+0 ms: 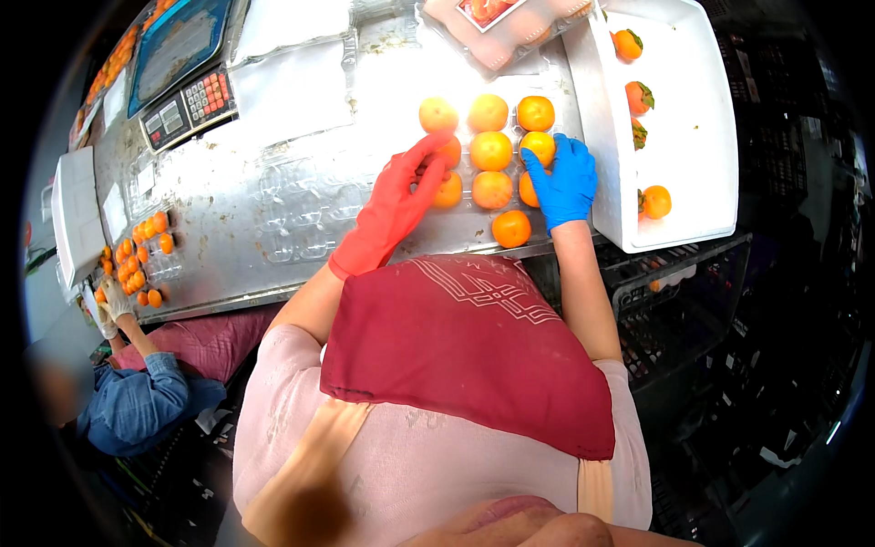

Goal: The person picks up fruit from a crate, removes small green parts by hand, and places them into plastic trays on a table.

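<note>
Several orange persimmons (491, 151) sit in rows in a clear plastic tray before me, on a metal worktable (212, 239). In a red glove, my left hand (403, 188) has its thumb and fingers around a persimmon (449, 152) in the left column. My right hand (569, 183), gloved in blue, spans a persimmon (539, 146) in the right column between thumb and fingers. Its palm partly covers the persimmon (528, 190) below. One more persimmon (511, 228) lies at the near edge of the tray.
At right stands a white foam box (683, 157) holding a few persimmons. Clear empty trays (301, 212) lie left of me. Farther back are a digital scale (188, 106) and a packed tray (506, 31). A co-worker's gloved hands (115, 301) are among persimmons at far left.
</note>
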Demonstrator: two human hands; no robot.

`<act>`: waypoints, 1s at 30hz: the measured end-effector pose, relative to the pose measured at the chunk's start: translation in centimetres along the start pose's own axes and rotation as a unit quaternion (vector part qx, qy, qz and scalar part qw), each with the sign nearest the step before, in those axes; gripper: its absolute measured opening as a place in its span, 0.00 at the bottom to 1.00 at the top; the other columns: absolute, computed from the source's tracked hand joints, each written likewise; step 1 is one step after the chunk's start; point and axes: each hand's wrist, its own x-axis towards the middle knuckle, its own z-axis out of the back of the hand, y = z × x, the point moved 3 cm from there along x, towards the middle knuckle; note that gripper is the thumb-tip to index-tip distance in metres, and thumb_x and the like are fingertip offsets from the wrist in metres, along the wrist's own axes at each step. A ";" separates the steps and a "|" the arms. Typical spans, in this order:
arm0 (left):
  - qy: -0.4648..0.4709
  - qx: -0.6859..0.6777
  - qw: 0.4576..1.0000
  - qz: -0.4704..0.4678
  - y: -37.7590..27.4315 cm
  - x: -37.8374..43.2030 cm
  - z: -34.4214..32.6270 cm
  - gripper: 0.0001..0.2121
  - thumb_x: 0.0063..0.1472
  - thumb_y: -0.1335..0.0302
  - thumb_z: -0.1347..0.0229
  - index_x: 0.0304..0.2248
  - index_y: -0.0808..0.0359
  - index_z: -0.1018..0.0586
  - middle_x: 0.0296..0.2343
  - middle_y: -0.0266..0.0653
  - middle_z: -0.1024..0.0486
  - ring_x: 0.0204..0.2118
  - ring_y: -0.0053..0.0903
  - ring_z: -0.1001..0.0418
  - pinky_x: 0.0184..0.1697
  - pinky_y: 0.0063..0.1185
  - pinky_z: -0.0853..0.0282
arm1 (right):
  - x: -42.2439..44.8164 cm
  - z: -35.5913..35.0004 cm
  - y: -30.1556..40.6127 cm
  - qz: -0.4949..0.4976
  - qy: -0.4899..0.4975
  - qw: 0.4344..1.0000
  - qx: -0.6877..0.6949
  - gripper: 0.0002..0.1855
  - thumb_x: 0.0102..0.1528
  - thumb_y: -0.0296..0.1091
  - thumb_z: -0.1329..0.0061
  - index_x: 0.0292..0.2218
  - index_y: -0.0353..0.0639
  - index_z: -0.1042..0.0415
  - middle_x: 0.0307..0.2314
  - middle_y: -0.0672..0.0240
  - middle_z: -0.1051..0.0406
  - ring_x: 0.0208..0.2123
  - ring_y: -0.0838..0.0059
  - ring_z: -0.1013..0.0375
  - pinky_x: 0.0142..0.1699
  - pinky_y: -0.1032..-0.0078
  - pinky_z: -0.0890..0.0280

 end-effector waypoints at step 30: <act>0.021 -0.086 0.995 0.046 0.3 0.3 -0.3 0.13 0.60 0.76 0.55 0.44 0.66 0.29 0.33 0.38 0.26 0.33 0.21 0.29 0.38 0.18 0.34 | 1.2 -0.8 -0.6 -0.004 0.036 0.980 0.193 0.23 0.41 0.38 0.44 0.38 0.38 0.33 0.34 0.56 0.34 0.36 0.57 0.34 0.41 0.68 0.37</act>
